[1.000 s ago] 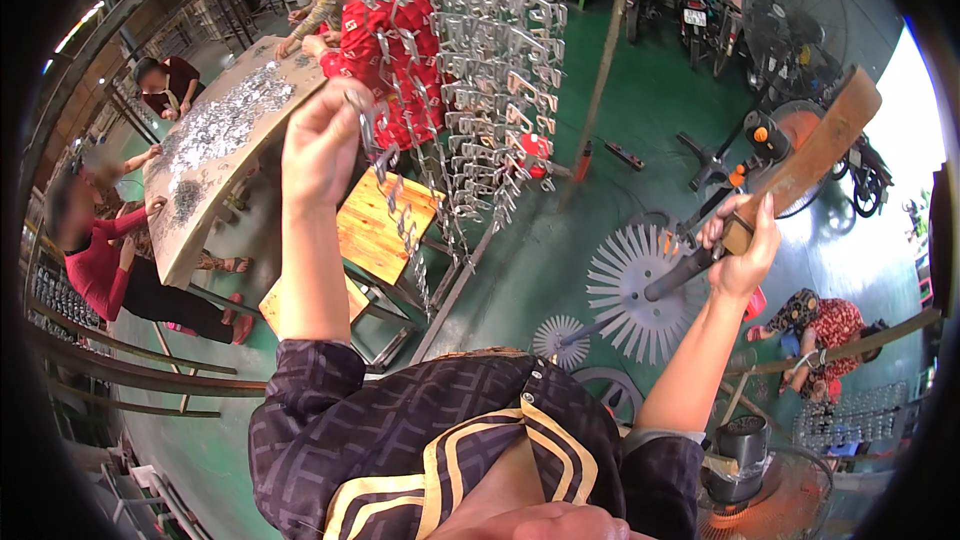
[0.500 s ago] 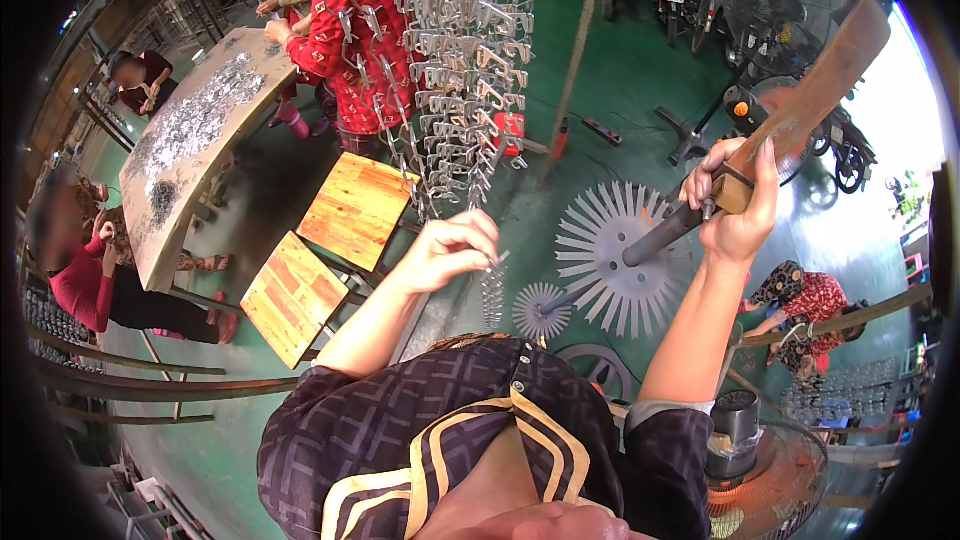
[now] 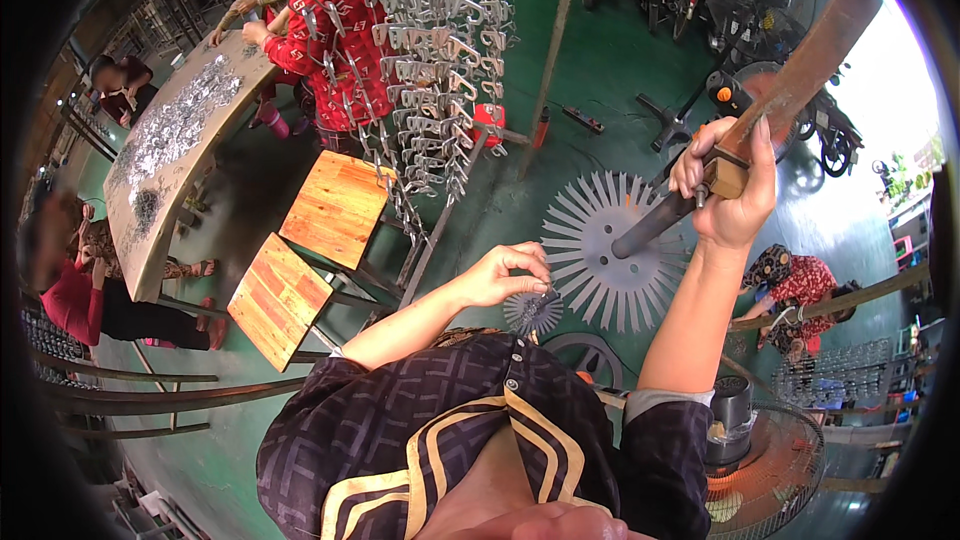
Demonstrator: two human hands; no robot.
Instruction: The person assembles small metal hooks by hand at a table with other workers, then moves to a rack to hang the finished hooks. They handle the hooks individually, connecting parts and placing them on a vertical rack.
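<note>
Wooden-handled tool (image 3: 790,90) with dark metal shaft raised above the spoked metal disc (image 3: 615,250) on the green floor, right hand (image 3: 730,190) clenched around its handle, left hand (image 3: 505,275) pinching a small metal piece (image 3: 545,297) left of that disc, rack of hanging metal parts (image 3: 430,50) farther left

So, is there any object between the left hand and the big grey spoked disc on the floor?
Nothing visible. The left hand pinches a small grey spoked piece, and bare green floor separates it from the big spoked disc.
</note>
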